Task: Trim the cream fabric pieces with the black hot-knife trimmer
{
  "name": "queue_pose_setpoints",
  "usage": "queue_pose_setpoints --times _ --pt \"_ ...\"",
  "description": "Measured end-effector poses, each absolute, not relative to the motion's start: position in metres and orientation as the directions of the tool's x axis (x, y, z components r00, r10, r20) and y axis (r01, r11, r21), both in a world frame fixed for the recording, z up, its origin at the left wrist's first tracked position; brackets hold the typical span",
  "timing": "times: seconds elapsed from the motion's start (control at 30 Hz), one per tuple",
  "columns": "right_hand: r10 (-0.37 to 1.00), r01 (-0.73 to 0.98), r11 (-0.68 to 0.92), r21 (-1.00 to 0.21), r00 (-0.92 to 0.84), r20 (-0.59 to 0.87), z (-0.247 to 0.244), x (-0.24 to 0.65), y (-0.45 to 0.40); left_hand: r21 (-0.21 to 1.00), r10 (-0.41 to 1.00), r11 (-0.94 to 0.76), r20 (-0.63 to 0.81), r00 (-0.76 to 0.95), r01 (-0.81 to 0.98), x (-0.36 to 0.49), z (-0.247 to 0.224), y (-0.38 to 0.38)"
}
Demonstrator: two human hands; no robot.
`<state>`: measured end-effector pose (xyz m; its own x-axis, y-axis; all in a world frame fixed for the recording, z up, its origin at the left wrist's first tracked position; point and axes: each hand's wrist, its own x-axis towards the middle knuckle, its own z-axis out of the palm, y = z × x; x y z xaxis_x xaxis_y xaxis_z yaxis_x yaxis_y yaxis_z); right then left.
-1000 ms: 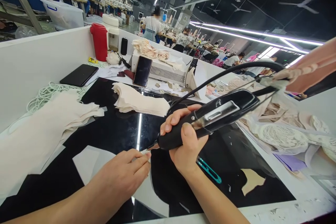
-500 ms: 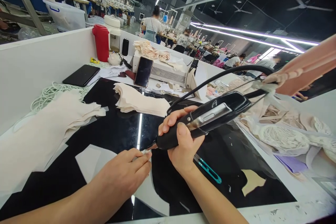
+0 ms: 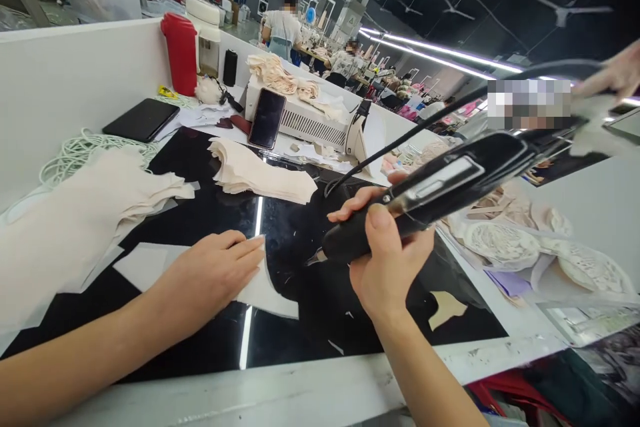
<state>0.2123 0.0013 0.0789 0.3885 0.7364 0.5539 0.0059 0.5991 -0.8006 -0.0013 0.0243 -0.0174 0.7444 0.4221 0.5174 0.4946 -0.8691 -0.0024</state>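
My left hand (image 3: 215,270) lies with its fingers together over a white cut piece (image 3: 273,300) on the glossy black work surface (image 3: 195,347). In my right hand (image 3: 387,253) is a black corded handheld tool (image 3: 435,190), its metal tip pointing down left, a short way right of the white piece and apart from it. The tool's cord runs up and over to the back. Behind my hands sits a stack of pale fabric pieces (image 3: 265,173). A larger pale stack (image 3: 90,213) is at the left.
A phone (image 3: 267,118) leans on a white vented box (image 3: 313,130). A black tablet (image 3: 141,120), a red cup (image 3: 180,53) and green cord (image 3: 85,147) are at the back left. Lace pieces (image 3: 500,240) and a beige scrap (image 3: 447,309) lie right. Another person's hand (image 3: 613,73) shows at upper right.
My right hand has moved right with the tool, its tip now off the white piece. My left hand has shifted left and up, flatter on the piece. The view has tilted down.
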Motion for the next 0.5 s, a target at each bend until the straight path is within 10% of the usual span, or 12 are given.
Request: queue_pose_setpoints --times 0.5 --pt "0.765 -0.108 0.604 -0.79 0.358 0.536 0.063 0.214 -0.038 0.061 0.31 -0.945 0.484 0.818 0.322 0.019 -0.018 -0.018"
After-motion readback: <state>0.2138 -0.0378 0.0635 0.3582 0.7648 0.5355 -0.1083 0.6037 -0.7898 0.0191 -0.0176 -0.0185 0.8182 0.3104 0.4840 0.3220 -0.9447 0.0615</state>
